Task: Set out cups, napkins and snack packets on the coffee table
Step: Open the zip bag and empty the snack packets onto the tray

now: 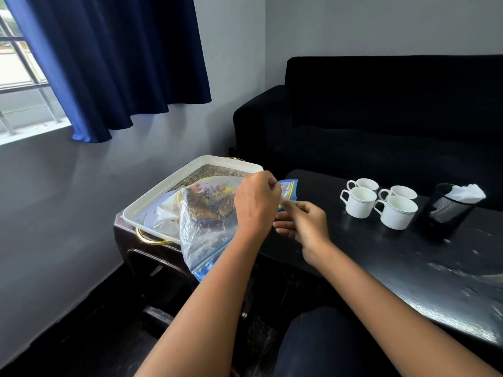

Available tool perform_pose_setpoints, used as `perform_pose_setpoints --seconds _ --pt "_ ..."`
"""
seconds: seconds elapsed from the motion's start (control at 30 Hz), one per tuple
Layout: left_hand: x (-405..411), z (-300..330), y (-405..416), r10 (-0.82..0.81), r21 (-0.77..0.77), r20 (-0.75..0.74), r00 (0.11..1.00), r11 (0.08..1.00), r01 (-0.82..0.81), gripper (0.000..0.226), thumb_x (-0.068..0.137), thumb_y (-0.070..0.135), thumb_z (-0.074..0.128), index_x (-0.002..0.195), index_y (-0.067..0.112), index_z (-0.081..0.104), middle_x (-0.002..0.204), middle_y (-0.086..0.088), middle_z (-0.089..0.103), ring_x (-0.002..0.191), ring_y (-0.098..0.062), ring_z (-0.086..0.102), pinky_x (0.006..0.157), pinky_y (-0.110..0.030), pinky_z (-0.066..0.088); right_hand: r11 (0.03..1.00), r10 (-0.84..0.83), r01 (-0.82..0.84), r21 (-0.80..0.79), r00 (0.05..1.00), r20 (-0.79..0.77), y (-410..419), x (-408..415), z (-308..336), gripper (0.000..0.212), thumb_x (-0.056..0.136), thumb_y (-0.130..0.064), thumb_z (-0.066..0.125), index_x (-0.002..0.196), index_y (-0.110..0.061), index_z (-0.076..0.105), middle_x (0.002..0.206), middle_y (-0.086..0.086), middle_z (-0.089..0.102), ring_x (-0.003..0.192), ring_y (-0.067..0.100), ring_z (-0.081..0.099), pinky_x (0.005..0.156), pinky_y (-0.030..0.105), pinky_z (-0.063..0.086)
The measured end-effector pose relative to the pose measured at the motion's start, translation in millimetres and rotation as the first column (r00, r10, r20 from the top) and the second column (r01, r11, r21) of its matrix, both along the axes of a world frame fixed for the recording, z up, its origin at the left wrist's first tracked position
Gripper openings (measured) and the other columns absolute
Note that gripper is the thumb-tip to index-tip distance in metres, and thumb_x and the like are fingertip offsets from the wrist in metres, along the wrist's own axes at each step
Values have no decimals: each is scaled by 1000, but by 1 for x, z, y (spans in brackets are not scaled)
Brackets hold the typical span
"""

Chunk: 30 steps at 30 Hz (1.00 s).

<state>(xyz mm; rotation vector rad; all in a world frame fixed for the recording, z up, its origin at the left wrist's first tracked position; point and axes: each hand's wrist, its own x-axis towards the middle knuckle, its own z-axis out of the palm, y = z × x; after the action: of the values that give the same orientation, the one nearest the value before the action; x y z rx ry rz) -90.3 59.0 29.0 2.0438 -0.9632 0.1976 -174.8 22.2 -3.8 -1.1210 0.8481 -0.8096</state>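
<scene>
Left hand (257,202) pinching blue zip edge of clear plastic bag (206,221) of snack packets, held above near end of white tray (163,191); right hand (302,224) just right of tray, fingers loosely curled at same zip edge, grip uncertain. Right of tray, on black coffee table (381,254): four white cups (378,204) clustered, black holder (446,210) with white napkins (466,193) beyond them

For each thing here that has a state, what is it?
zip bag: held at its blue top edge by both hands, packets inside
left hand: pinching the bag top
right hand: pinching the bag top
four cups: upright, empty, on the coffee table
napkin holder: upright, napkins inside
tray: on the side table
</scene>
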Motion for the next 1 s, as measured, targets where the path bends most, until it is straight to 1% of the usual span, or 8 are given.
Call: perform_pose_setpoints --seconds 0.17,0.27,0.33,0.47,0.53,0.67,0.87,1.0 --pt "-2 3 8 -33 -39 -141 989 999 27 12 84 21 63 85 15 73 82 1 72 79 -18 65 64 -25 43 979 191 -193 73 981 27 25 13 3 25 91 -7 56 70 -13 43 41 -2 58 35 9 57 40 19 48" --pt "0 5 23 -21 43 -218 976 999 31 24 81 21 65 105 18 70 98 3 70 97 -17 64 82 -29 48 977 203 -203 64 979 19 32 17 9 22 89 -1 56 70 -10 48 44 -1 59 36 8 56 44 22 49" --pt "4 8 34 23 154 -210 977 988 9 30 80 25 67 109 19 68 105 3 69 102 -19 63 87 -32 49 983 176 -176 48 984 8 31 19 18 19 89 -1 56 72 -7 53 57 6 60 39 11 56 45 23 50" --pt "7 11 61 97 189 -191 977 980 -61 18 78 31 68 89 18 73 89 1 71 88 -21 65 68 -26 45 990 139 -138 16 989 -46 31 21 22 8 89 -3 57 81 -1 56 76 15 62 53 18 60 47 22 53" --pt "5 9 72 90 185 -191 978 981 -54 16 78 28 69 78 13 73 76 -3 70 77 -23 64 63 -30 46 992 126 -125 5 990 -63 31 20 20 5 88 -1 57 83 1 58 80 17 64 56 20 61 50 23 54" --pt "-2 9 70 88 178 -138 987 982 -63 13 79 23 65 77 12 72 74 -4 70 74 -22 63 63 -30 47 992 119 -118 33 993 -25 31 16 18 13 87 -3 59 74 -4 61 73 13 66 55 18 62 51 22 54" --pt "-7 7 63 92 116 -92 991 990 -82 11 75 22 64 66 17 62 69 2 63 68 -20 57 55 -25 35 998 63 -62 13 997 -44 28 15 18 16 83 0 61 68 -4 56 63 12 62 46 14 63 48 23 54" --pt "-3 7 62 130 43 -114 985 991 -126 8 75 18 64 69 13 62 71 1 65 70 -23 59 58 -29 41 1000 2 -4 -28 997 -72 32 21 16 18 79 2 58 66 -7 50 65 15 62 50 20 63 48 25 51"
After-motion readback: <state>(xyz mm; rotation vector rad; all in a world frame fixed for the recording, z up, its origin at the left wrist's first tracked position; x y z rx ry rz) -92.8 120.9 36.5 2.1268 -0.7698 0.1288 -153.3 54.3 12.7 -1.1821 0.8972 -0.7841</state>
